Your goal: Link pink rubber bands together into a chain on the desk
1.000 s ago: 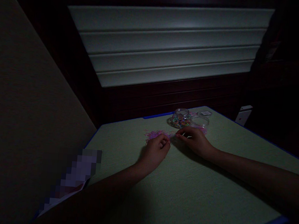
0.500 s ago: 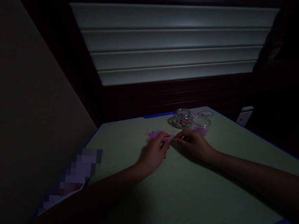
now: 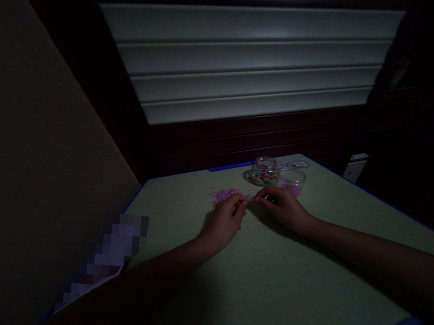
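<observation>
My left hand (image 3: 226, 219) is closed in a pinch at the near right edge of a loose pile of small pink and purple rubber bands (image 3: 226, 195). Just to its right, my right hand (image 3: 287, 208) pinches too, thumb against forefinger. A thin, pale strand, seemingly one small rubber band (image 3: 251, 199), spans the short gap between the fingertips. Dim light blurs its detail. Behind my right hand stand a clear jar of colourful hair ties (image 3: 264, 175) and an open clear tub (image 3: 291, 178) with pink bands inside.
A round clear lid (image 3: 299, 165) with a label lies at the back of the pale green table (image 3: 268, 276), which has blue edging. At the left edge is a blurred-out flat item (image 3: 116, 247). A slatted panel (image 3: 255, 60) rises behind; a white box (image 3: 355, 167) stands beyond the right edge.
My right hand has shifted slightly right, away from the left fingertips, and the strand between them looks a little longer. My left hand stays nearly still.
</observation>
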A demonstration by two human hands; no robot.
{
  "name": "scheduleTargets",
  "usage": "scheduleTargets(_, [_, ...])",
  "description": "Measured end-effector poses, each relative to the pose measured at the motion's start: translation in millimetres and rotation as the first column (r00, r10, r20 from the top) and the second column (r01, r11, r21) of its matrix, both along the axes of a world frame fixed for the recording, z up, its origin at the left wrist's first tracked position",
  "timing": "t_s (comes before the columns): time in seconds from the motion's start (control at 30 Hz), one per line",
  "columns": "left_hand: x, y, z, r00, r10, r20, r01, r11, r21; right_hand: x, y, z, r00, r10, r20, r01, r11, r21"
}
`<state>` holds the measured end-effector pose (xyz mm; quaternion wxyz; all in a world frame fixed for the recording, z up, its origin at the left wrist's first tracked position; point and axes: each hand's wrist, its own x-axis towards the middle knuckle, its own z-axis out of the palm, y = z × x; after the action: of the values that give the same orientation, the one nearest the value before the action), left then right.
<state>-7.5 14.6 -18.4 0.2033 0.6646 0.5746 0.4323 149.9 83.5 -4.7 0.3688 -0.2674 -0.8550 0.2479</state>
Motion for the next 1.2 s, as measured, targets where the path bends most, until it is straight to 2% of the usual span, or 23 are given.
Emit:
scheduleTargets(0.4, [-2.3, 0.0, -2.5, 0.999, 0.022, -0.045, -0.022, 1.0, -0.004, -0.5, -3.3, 1.9, 1.0, 0.008, 0.021, -0.007, 0.999, -0.043])
scheduleTargets(0.67, [-1.8, 1.6, -3.6, 1.0, 0.016, -0.01, -0.016, 1.0, -0.012, -2.1, -0.1, -0.6, 0.999, 0.003, -0.036, -0.009, 0.985, -0.171])
scheduleTargets(0.87, [-1.6, 1.3, -4.2, 1.0, -0.007, -0.008, 0.007, 1.0, -0.007, -0.6, -3.8, 3.6, 1.0, -0.011, 0.002, 0.011, 0.959, -0.282])
scheduleTargets(1.2, [-1.4, 1.3, -2.8, 1.0, -0.022, -0.014, 0.022, 1.0, -0.002, -0.8, -4.4, 1.5, 0.998, 0.057, 0.023, -0.046, 0.936, -0.35])
